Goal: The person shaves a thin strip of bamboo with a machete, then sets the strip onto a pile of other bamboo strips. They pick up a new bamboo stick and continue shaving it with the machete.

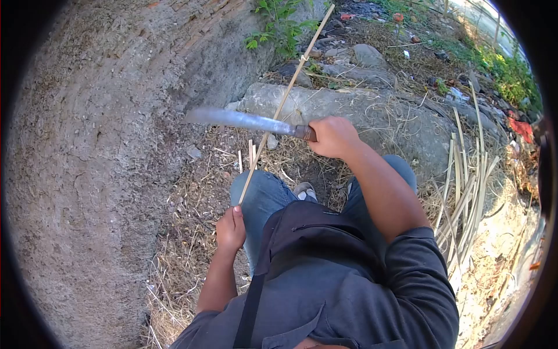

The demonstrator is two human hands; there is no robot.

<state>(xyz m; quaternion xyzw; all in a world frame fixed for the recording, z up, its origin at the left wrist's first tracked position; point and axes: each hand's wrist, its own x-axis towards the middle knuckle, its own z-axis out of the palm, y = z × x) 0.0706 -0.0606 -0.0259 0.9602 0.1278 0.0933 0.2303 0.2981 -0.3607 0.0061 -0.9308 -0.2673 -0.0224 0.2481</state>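
A long thin bamboo strip [290, 84] slants from my left knee up past the stone slab, with a small node near its upper part. Its lower end is gripped by my left hand [231, 228], thumb on top. My right hand [334, 137] is wrapped round the dark handle of a large knife [250, 120]. The blade points left and crosses the strip in this view; its tip is smeared by motion. Whether the blade touches the strip, I cannot tell.
A rough wall [104, 163] rises on the left. Ahead lies a stone slab [360, 113]. Several split strips [465, 192] lean at the right. Straw and shavings [189, 227] cover the ground by my feet. A green plant [282, 29] grows at the wall.
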